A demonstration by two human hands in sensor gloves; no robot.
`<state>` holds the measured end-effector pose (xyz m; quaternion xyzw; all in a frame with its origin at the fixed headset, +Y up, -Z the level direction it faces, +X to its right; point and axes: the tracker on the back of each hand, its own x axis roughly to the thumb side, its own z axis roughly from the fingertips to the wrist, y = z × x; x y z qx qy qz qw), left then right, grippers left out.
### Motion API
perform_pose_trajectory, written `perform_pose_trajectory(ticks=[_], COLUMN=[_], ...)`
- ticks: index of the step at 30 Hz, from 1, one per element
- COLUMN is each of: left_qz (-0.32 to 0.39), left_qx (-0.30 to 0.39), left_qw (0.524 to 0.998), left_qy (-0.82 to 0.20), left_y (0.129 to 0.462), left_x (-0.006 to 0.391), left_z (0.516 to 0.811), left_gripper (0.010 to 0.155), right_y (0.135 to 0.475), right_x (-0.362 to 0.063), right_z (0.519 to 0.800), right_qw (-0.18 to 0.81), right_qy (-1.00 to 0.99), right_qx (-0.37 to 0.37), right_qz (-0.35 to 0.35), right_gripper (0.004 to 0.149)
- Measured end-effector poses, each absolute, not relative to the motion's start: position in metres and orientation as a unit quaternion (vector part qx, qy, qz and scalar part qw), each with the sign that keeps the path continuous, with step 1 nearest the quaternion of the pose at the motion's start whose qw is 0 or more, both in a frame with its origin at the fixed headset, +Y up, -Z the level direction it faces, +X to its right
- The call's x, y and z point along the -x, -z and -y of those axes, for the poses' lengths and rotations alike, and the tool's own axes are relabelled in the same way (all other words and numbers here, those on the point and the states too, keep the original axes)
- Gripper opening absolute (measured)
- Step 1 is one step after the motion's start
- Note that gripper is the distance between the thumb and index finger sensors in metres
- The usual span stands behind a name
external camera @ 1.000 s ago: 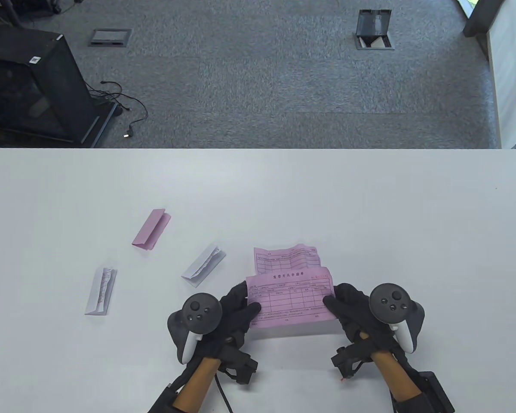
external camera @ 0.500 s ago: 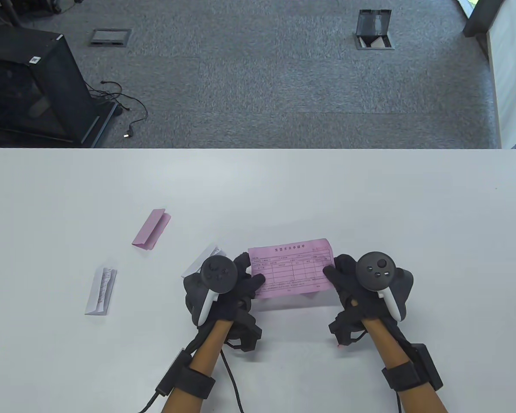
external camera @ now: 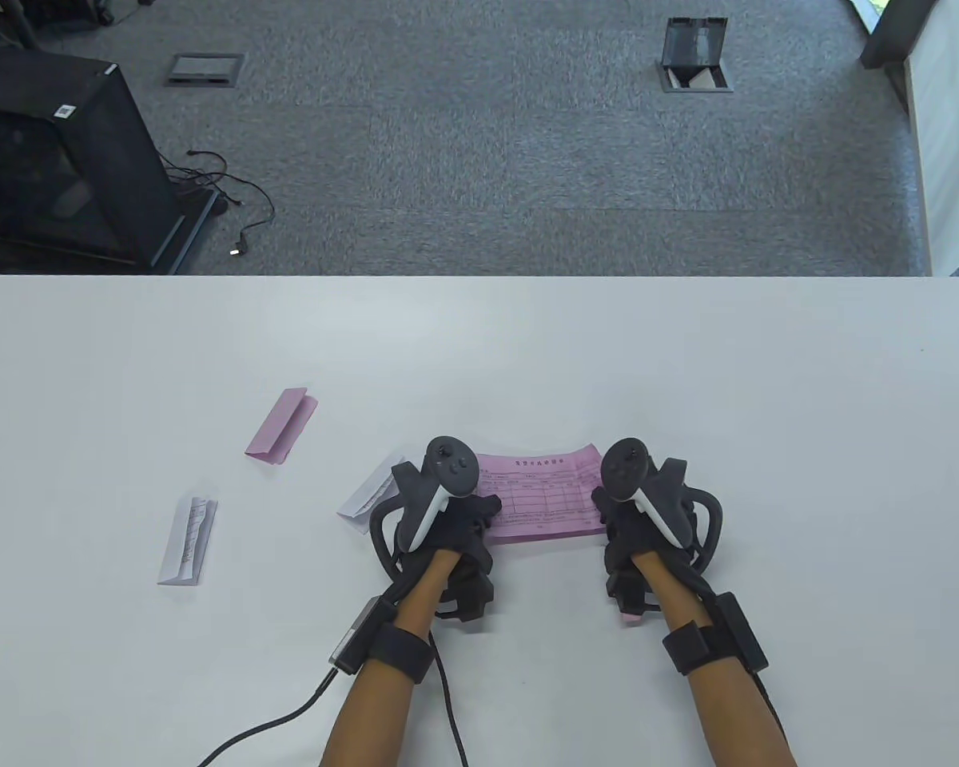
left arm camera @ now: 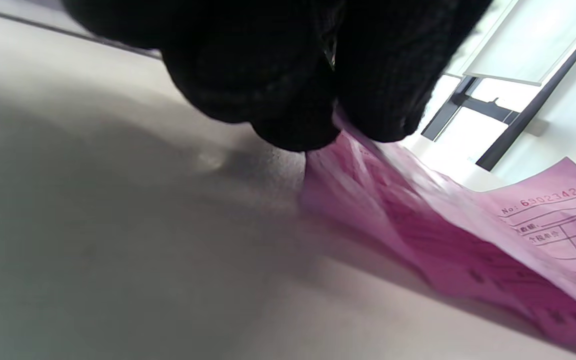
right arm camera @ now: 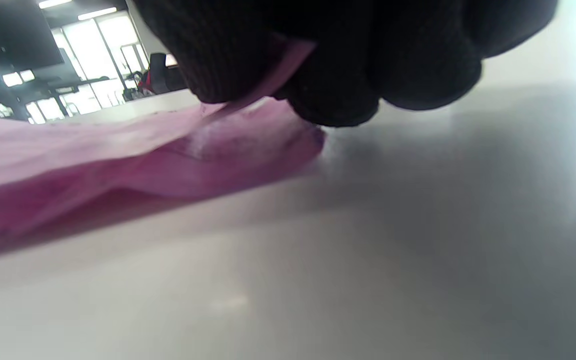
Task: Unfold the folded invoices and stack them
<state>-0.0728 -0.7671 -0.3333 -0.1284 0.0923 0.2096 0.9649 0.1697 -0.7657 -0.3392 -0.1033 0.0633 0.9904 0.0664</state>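
Our left hand (external camera: 447, 519) and right hand (external camera: 635, 519) pinch the pink invoice (external camera: 539, 499) by its short ends, long axis spanning between them.

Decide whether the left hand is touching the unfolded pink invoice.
Touching. In the left wrist view, the left hand has gloved fingertips pinching the edge of the unfolded pink invoice; the sheet emerges directly from between them.

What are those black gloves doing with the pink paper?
The left hand and right hand each pinch one end of an unfolded pink printed invoice, low over the white table. To the left lie three folded papers: a pink folded slip, a white one and another white one beside the left hand.
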Motion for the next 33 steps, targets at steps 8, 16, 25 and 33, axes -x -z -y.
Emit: perform_pose_trajectory(ticks=[8, 16, 25, 33], left_qz=[-0.097, -0.118, -0.13, -0.117], left_qx=[0.131, 0.135, 0.129, 0.1], left_qw=[0.978, 0.979, 0.979, 0.983], left_qy=[-0.133, -0.097, -0.085, -0.102], left_y=[0.338, 0.339, 0.338, 0.331], left_x=[0.061, 0.065, 0.064, 0.067], left_z=[0.778, 0.777, 0.776, 0.769], left_gripper=[0.077, 0.083, 0.082, 0.081], right_y=[0.343, 0.344, 0.344, 0.342], right_x=[-0.168, -0.181, -0.186, -0.197], right_z=[0.773, 0.773, 0.775, 0.77], right_qw=[0.022, 0.011, 0.034, 0.11], right_qy=[-0.991, -0.983, -0.983, -0.977], right_qx=[0.109, 0.154, 0.151, 0.142], right_qz=[-0.071, -0.098, -0.096, -0.113], right_gripper=[0.036, 0.065, 0.065, 0.065])
